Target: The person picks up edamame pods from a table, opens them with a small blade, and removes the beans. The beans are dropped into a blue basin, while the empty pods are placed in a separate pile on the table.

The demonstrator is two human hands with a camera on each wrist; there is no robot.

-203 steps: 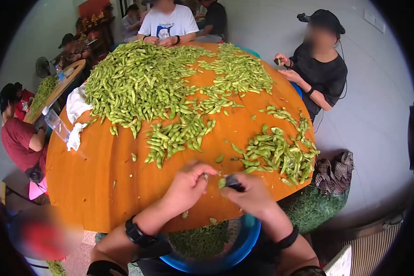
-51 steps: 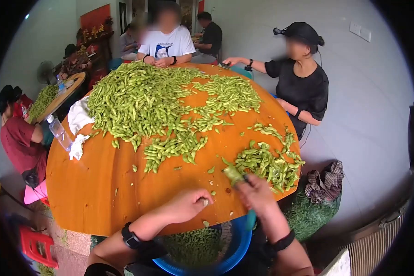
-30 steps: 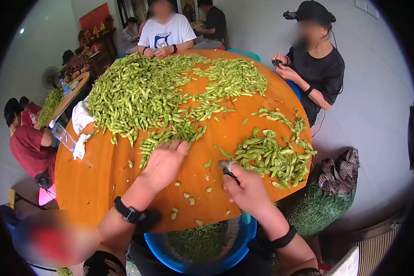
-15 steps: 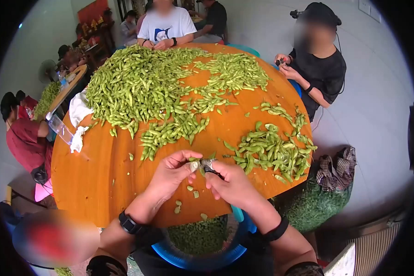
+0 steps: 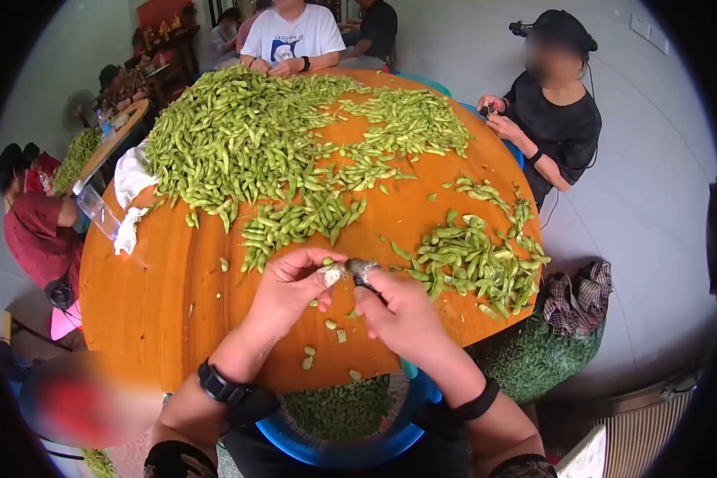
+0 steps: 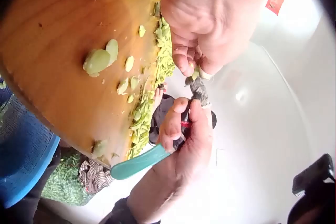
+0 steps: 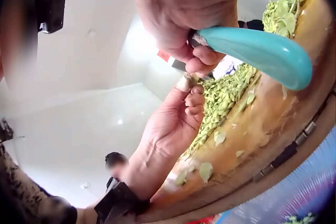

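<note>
Left hand point(image 5: 288, 288): fingers pinch one edamame pod point(image 5: 331, 275), held just over the near side of the desk point(image 5: 167, 311).
Right hand point(image 5: 400, 309): fingers wrapped round a teal-handled cutter point(image 6: 137, 164), tip right at the pod.
Risk: fingertips are crazy close to that blade, one slip and it's a nick.

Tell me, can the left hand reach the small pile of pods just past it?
Probably yes. The small pile lies on the table just beyond the left hand, with nothing between them. But it pinches a pod at the right hand's cutter, so it would likely drop that first.
</note>
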